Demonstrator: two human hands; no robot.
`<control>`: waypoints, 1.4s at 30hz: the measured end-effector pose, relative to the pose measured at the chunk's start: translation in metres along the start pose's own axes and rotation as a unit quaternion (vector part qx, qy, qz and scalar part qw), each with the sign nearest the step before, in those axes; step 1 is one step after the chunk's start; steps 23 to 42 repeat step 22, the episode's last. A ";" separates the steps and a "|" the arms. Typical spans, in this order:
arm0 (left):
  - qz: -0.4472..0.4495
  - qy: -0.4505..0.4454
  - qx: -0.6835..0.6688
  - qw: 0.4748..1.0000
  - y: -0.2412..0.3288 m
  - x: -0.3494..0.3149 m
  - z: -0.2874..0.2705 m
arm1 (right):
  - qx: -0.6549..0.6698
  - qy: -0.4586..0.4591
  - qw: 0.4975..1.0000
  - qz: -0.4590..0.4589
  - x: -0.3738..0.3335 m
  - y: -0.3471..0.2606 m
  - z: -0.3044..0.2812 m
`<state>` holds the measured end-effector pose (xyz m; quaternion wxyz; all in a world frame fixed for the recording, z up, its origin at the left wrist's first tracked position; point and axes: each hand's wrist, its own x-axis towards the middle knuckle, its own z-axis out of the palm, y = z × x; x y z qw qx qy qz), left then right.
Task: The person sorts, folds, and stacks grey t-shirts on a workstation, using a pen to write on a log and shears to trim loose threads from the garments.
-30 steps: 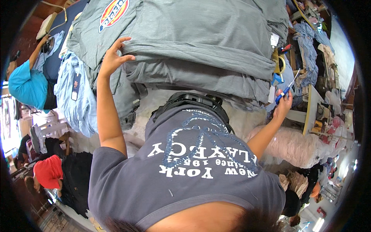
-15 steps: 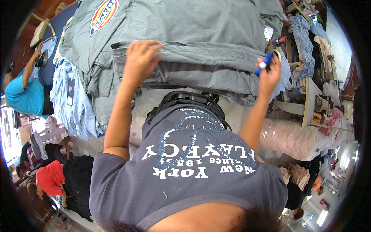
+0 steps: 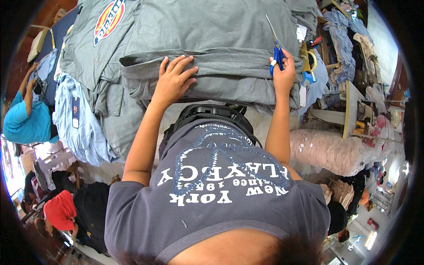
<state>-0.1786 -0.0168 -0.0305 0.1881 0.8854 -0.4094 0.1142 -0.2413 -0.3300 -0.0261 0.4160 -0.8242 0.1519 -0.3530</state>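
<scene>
My right hand (image 3: 284, 74) grips a pair of scissors (image 3: 277, 56) by the blue handles, blades pointing away over the grey cloth. It is above the right part of the hem of a grey T-shirt (image 3: 212, 31), which lies on a stack of similar grey garments (image 3: 225, 90). My left hand (image 3: 174, 81) rests on the hem's left part, fingers spread and lying on the fabric. The hem gapes a little at its left end. A round red and yellow printed patch (image 3: 108, 21) shows on grey cloth at the far left.
A tape dispenser (image 3: 310, 66) with a blue base stands just right of the stack. Light blue shirts (image 3: 79, 119) hang at the left, one with a dark tag. A wrapped pinkish bundle (image 3: 329, 150) lies at the right. Co-workers in turquoise (image 3: 28, 117) and red (image 3: 59, 210) are at the left.
My right hand has moved left, away from the tape dispenser, with the scissors now showing over the cloth. My left hand has shifted slightly right and nearer, its fingers spread on the hem.
</scene>
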 end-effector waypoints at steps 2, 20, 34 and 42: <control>-0.006 0.008 -0.010 1.000 0.001 0.002 0.000 | 0.012 -0.005 1.000 0.001 0.001 -0.004 0.000; -0.021 -0.024 0.182 0.983 -0.100 -0.039 -0.105 | -0.113 -0.279 0.952 -0.059 -0.011 -0.059 0.058; -0.077 -0.121 0.173 0.974 -0.095 -0.035 -0.107 | -0.113 -0.332 0.936 -0.002 0.005 -0.066 0.048; -0.077 -0.121 0.173 0.974 -0.095 -0.035 -0.107 | -0.113 -0.332 0.936 -0.002 0.005 -0.066 0.048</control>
